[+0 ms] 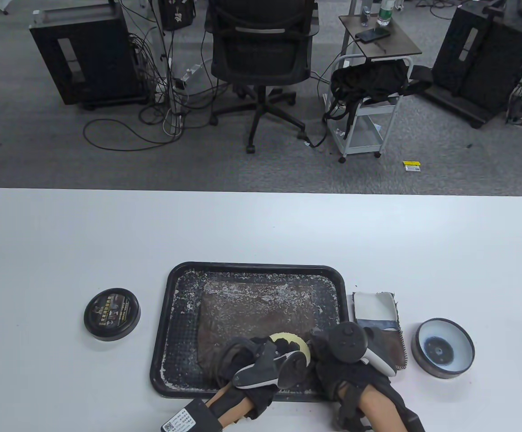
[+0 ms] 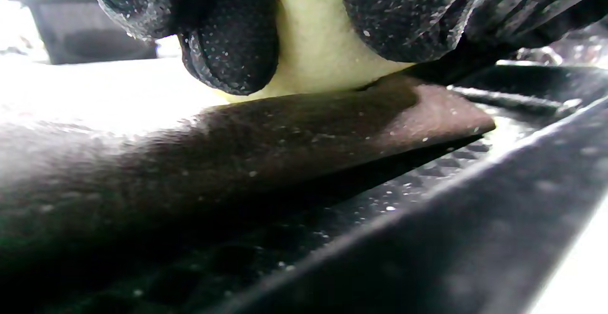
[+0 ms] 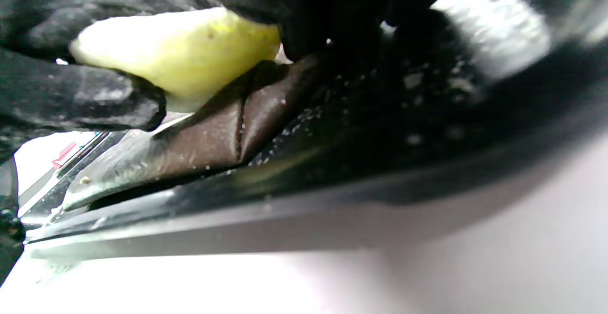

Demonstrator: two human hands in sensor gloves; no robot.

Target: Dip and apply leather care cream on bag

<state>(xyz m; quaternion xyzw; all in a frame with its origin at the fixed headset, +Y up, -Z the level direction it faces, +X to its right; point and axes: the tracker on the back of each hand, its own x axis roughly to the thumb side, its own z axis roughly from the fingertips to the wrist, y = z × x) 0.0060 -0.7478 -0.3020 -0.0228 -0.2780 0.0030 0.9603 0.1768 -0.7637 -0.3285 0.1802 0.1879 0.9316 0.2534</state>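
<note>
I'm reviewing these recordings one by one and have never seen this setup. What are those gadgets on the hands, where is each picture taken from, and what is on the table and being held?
These are a person's two hands in black sensor gloves; the gadgets are trackers strapped to the backs, not held. The table view looks down from above; the two close-ups come from cameras on each wrist. On the white table sits a black tray holding a brown leather bag. The left hand grips a yellow sponge against the bag. The right hand rests at the tray's right edge; its fingers are hidden. The open cream tin stands on the right, its lid on the left, a cloth beside the tray.
</note>
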